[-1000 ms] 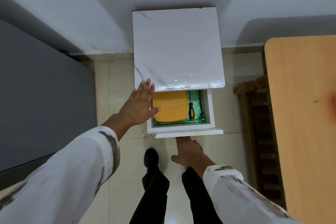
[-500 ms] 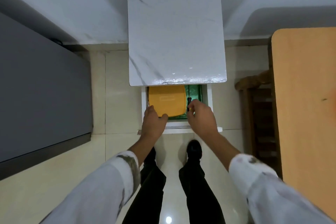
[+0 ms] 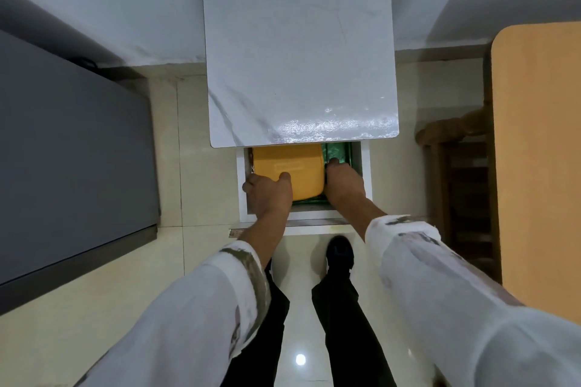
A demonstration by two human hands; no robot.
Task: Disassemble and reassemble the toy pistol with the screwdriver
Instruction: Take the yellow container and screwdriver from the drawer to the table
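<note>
The yellow box [image 3: 287, 171] in the open drawer [image 3: 366, 176] is gripped at its near left corner by the left hand [image 3: 268, 195]. The right hand [image 3: 344, 184] is curled beside it; what it holds cannot be told. No pistol is seen. The box could be snagged under the tabletop [image 3: 298, 50] if lifted steeply.

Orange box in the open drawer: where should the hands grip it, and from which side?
Probably by its two side edges, from above and the open front. The orange box lies flat in the drawer, its rear under the marble top. The left hand is at its left front corner, the right hand beside its right edge.
</note>
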